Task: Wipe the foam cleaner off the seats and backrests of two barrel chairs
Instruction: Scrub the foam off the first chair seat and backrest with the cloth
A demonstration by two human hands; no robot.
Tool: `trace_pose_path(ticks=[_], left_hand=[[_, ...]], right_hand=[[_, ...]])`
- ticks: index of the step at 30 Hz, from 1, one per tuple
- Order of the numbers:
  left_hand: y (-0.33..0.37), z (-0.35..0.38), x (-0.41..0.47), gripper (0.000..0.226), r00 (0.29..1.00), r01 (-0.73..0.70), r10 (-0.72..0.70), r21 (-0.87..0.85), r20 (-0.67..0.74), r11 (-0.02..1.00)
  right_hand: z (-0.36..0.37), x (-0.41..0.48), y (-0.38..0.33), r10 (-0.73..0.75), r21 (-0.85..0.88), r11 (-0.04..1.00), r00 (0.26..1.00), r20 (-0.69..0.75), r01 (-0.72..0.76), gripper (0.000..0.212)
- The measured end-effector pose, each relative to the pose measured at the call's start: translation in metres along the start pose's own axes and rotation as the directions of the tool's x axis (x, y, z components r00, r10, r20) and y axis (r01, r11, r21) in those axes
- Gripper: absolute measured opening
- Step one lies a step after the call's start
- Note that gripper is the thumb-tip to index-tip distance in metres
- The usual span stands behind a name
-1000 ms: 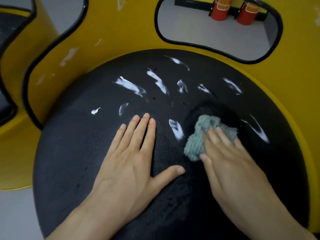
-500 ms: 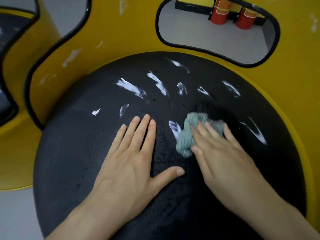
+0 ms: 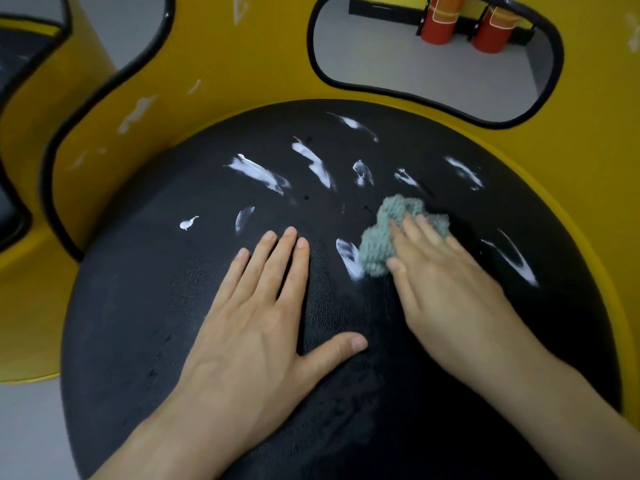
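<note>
- Where the view ends, far to the left of the left grip (image 3: 256,327), part of a second yellow barrel chair (image 3: 38,109) stands on a grey floor (image 3: 20,431).
- That left grip, a bare hand, lies open and flat on the black seat (image 3: 138,306), fingers straight and together, thumb spread toward the right grip (image 3: 446,289); it holds nothing.
- Just beyond its fingertips and further up the seat, white foam streaks (image 3: 258,173) lie scattered. One short streak sits between the two grips, touching the left edge of the grey-green cloth (image 3: 374,251).
- That cloth is bunched under the right grip's fingers, which are stretched out and press it onto the seat, the thumb against its near edge; no finger curls round it.
- To the right of that grip lies a long thin streak (image 3: 526,276).
- Beyond both grips rises the yellow backrest (image 3: 242,74), flecked with white, with a black-rimmed opening (image 3: 433,57) through which two red cylinders (image 3: 438,26) show.
</note>
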State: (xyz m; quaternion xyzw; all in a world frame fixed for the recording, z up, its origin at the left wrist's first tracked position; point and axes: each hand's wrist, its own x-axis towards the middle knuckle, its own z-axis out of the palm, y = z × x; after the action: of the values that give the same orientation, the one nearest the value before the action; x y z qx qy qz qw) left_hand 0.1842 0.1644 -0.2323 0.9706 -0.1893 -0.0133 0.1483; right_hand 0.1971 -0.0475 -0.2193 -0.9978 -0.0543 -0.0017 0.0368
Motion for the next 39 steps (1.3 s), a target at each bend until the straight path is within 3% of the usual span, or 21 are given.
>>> trace_pose_path(ticks=[5, 10, 14, 21, 28, 34, 39], left_hand=[[0.0, 0.001, 0.001, 0.108, 1.0, -0.005, 0.005, 0.02, 0.024, 1.0], [-0.001, 0.005, 0.002, 0.107, 1.0, -0.014, 0.013, 0.042, 0.02, 0.999], [-0.001, 0.005, 0.002, 0.109, 1.0, -0.016, 0.014, 0.069, 0.025, 0.997], [-0.001, 0.005, 0.002, 0.118, 0.999, -0.022, 0.019, 0.072, 0.04, 0.997], [-0.002, 0.006, 0.003, 0.129, 0.999, -0.036, 0.033, 0.082, 0.038, 0.996], [-0.002, 0.006, 0.002, 0.131, 0.999, -0.035, 0.034, 0.052, 0.028, 0.998], [-0.002, 0.004, 0.001, 0.122, 0.999, -0.035, 0.035, 0.019, 0.011, 0.999]], right_hand=[[0.008, -0.027, 0.002, 0.09, 0.008, 0.996, 0.993, -0.081, -0.09, 0.059], [0.012, -0.024, -0.017, -0.102, 0.023, 0.994, 0.99, -0.1, 0.105, 0.058], [0.01, 0.015, -0.016, -0.111, 0.061, 0.992, 0.992, -0.06, 0.114, 0.063], [0.021, -0.049, -0.01, -0.215, 0.016, 0.976, 0.972, -0.096, 0.217, 0.062], [0.015, 0.013, -0.018, -0.139, -0.008, 0.99, 0.986, -0.096, 0.139, 0.056], [0.019, -0.053, -0.011, -0.297, 0.013, 0.954, 0.954, -0.051, 0.298, 0.055], [0.011, 0.024, -0.023, -0.194, -0.045, 0.98, 0.977, -0.083, 0.191, 0.055]])
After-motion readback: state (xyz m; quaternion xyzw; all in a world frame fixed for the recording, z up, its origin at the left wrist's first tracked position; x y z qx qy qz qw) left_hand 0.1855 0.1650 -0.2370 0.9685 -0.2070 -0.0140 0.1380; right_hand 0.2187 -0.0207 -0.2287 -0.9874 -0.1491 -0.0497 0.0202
